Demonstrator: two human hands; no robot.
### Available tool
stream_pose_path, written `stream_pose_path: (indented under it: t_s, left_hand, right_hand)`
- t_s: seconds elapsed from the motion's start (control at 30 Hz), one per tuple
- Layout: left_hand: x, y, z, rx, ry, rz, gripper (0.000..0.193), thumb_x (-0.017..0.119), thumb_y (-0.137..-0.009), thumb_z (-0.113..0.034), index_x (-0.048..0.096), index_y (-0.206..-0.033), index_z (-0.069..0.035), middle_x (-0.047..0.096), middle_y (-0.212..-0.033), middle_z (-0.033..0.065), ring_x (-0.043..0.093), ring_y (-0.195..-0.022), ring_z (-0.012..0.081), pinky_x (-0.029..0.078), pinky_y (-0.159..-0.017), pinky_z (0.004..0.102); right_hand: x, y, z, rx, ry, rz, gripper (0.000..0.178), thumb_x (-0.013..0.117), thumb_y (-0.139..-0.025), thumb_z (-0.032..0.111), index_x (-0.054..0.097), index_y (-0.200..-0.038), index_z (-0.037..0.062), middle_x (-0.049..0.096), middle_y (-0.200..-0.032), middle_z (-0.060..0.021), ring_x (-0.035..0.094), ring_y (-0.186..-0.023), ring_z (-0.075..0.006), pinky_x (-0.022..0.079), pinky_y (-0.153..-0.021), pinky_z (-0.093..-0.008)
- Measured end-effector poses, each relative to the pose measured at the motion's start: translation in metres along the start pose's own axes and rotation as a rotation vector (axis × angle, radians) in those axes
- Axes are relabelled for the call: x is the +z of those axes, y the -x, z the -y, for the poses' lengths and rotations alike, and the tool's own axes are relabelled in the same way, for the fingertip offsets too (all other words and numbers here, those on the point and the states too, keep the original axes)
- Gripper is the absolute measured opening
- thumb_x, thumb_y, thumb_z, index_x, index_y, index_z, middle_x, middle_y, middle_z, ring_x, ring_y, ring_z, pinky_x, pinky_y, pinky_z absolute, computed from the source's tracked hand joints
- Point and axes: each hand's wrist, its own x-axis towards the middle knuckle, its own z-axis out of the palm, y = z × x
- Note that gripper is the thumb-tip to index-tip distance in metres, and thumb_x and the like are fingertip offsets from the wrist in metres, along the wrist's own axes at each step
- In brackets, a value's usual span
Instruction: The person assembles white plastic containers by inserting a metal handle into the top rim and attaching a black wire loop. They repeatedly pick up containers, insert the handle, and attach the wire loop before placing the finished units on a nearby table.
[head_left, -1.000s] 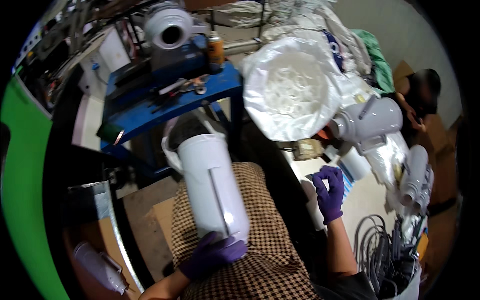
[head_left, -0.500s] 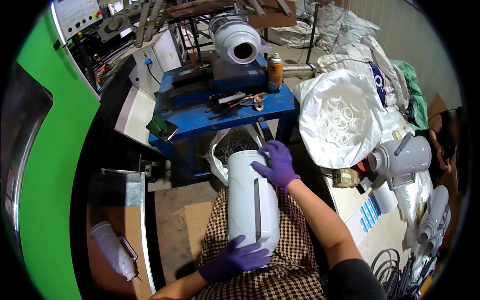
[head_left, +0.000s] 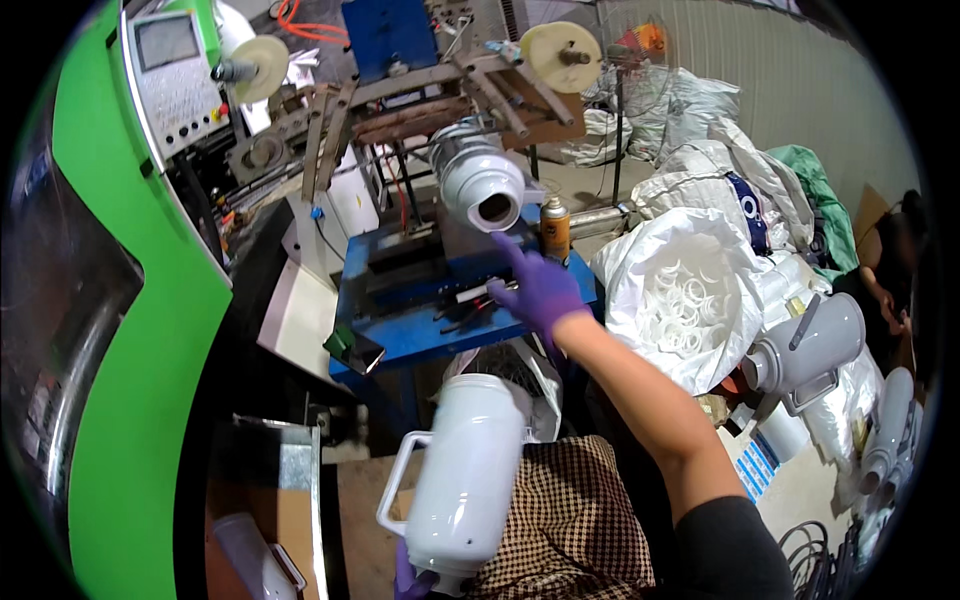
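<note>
A light grey plastic jug body (head_left: 468, 470) with a side handle stands tilted over my lap, its wide mouth up and narrow neck down. At its neck my left hand (head_left: 410, 575), in a purple glove, grips it from below; most of those fingers are hidden. Out in front, my right hand (head_left: 545, 290), also gloved in purple, reaches over the blue bench with forefinger and thumb apart, holding nothing. Its fingertip is close below the open neck of a second jug body (head_left: 480, 185), which lies on its side above the bench.
On the blue bench (head_left: 420, 345) lie pliers-like tools and a spray can (head_left: 555, 230). To the right stand a white sack (head_left: 625, 340) of plastic rings and another jug (head_left: 815, 340). A green machine (head_left: 150, 350) fills the left; one more jug (head_left: 250, 560) lies in a box.
The jug body on my lap has turned, its handle now on the left. My right hand has left it and moved forward over the bench. The view has tilted up.
</note>
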Motion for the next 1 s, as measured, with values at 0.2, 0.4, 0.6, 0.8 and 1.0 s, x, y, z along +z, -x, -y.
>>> stream_pose_path:
  t_s: [0.2, 0.4, 0.6, 0.8, 1.0]
  left_hand:
    - [-0.033, -0.016, -0.022, 0.328, -0.329, -0.109, 0.078, 0.064, -0.093, -0.017, 0.026, -0.161, -0.006, 0.032, -0.159, 0.0228, 0.045, -0.14, 0.0382, 0.042, -0.111, 0.0445]
    - [0.005, -0.034, -0.122, 0.462, -0.187, -0.091, 0.087, 0.065, -0.091, -0.014, 0.016, -0.163, -0.007, 0.035, -0.158, 0.0202, 0.043, -0.14, 0.0378, 0.041, -0.112, 0.0439]
    - [0.105, -0.169, -0.179, 0.943, -1.018, 0.011, 0.082, 0.077, -0.085, -0.026, 0.039, -0.156, -0.013, 0.04, -0.152, 0.026, 0.053, -0.132, 0.0417, 0.049, -0.105, 0.0524]
    - [0.304, -0.29, -0.141, 1.382, -2.017, -0.118, 0.067, 0.075, -0.084, -0.031, 0.052, -0.146, -0.017, 0.036, -0.159, 0.0221, 0.034, -0.14, 0.0576, 0.044, -0.104, 0.065]
    - [0.307, -0.427, -0.187, 1.124, -2.333, -0.298, 0.064, 0.068, -0.09, -0.037, 0.05, -0.151, -0.026, 0.029, -0.166, 0.0157, 0.028, -0.145, 0.0565, 0.038, -0.103, 0.0723]
  right_hand:
    - [0.01, -0.054, -0.052, -0.188, 0.276, -0.302, 0.04, 0.077, -0.081, 0.04, 0.063, -0.112, 0.019, 0.062, -0.103, -0.0129, 0.064, -0.095, -0.034, 0.049, -0.078, -0.0473]
    - [-0.117, 0.189, -0.039, -0.608, 0.05, -0.642, 0.038, 0.088, -0.059, 0.036, 0.063, -0.084, 0.021, 0.061, -0.088, -0.006, 0.057, -0.074, -0.0288, 0.041, -0.068, -0.0412]
    - [-0.175, 0.211, -0.061, -0.374, -0.476, -0.058, 0.036, 0.095, -0.058, 0.04, 0.071, -0.069, 0.0153, 0.064, -0.074, -0.006, 0.061, -0.066, -0.0254, 0.045, -0.06, -0.0354]
    - [-0.128, 0.18, -0.061, -0.383, -0.715, 0.443, 0.036, 0.088, -0.078, 0.038, 0.071, -0.075, 0.0064, 0.065, -0.077, -0.0097, 0.063, -0.07, -0.021, 0.047, -0.062, -0.0347]
    - [-0.099, 0.166, -0.019, -0.481, -0.939, 0.378, 0.036, 0.088, -0.078, 0.037, 0.074, -0.092, 0.0066, 0.068, -0.086, -0.0081, 0.065, -0.078, -0.0213, 0.05, -0.07, -0.0342]
